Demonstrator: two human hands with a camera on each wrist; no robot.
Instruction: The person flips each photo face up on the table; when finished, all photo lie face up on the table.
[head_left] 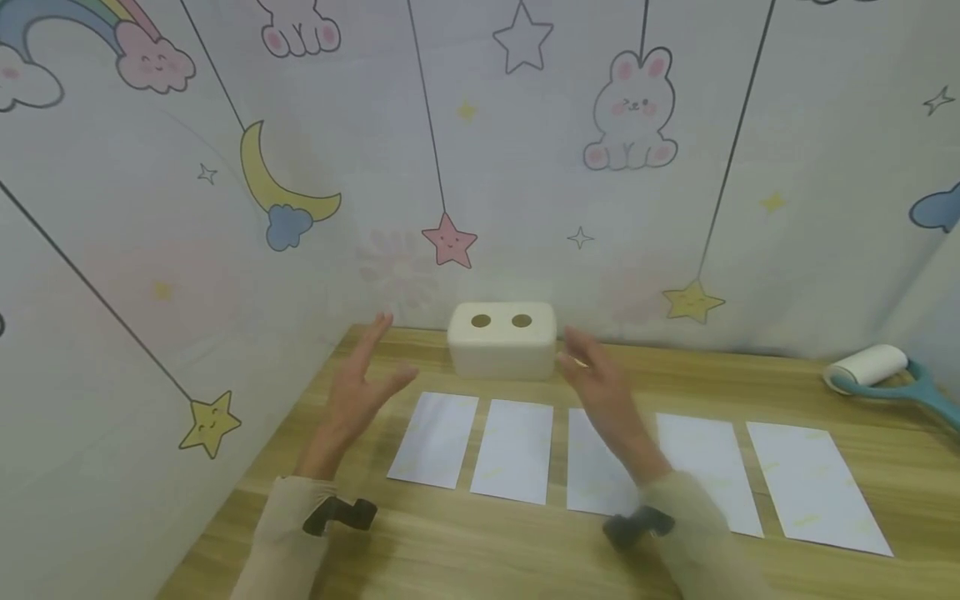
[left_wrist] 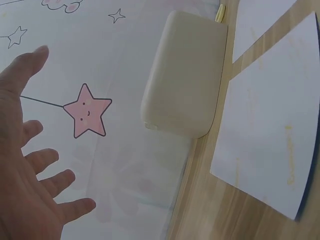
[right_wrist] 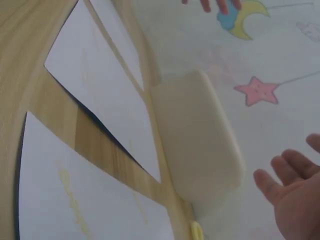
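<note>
A cream box (head_left: 502,358) with rounded edges and two round holes in its top stands at the back of the table. My left hand (head_left: 356,396) is raised to the left of it, fingers spread and holding nothing. On the other side my right hand (head_left: 603,396) hovers near the box's right end, its fingers loosely bent around nothing. Both wrist views show a gap between hand and box. In front of the box lies a row of several white cards (head_left: 512,450) with faint yellow marks. My right hand and sleeve partly cover the middle ones.
A lint roller (head_left: 870,368) with a teal handle (head_left: 926,392) lies at the right end of the wooden table (head_left: 420,542). A small yellow item (left_wrist: 220,13) sits beside the box. White cloth (head_left: 360,125) printed with cartoons hangs behind and at the left.
</note>
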